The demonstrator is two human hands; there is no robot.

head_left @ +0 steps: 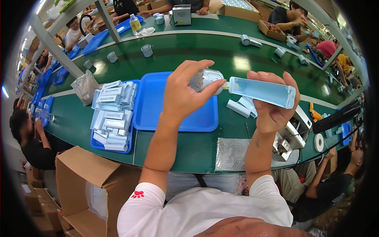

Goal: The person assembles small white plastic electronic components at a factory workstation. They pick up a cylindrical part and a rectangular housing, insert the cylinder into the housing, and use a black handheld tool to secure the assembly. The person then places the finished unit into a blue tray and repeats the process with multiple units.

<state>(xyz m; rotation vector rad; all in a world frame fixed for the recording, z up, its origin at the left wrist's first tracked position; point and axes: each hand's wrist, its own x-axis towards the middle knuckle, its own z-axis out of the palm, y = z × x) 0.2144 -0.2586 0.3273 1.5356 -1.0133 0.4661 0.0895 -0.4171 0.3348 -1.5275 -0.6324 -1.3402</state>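
Note:
My left hand [179,93] grips a small fan head [213,76], round and pale blue with a clear and grey end, between thumb and fingers. In my right hand [270,118] is a long light-blue handle shell [260,91], its hollow side showing. Thin wires and a small hinge-like neck join the two parts at the gap between my hands. Both are held up above the bench, over the right edge of a blue tray [156,103]. Below the handle shell, loose light-blue covers [239,108] lie on the green bench.
A second blue tray [94,141] at left is heaped with light-blue covers [114,115], beside a clear plastic bag [85,87]. Bubble wrap [230,155], a metal device [282,146] and a tape roll [319,142] sit at right. Fan heads [147,50] stand on the belt beyond; co-workers surround the benches.

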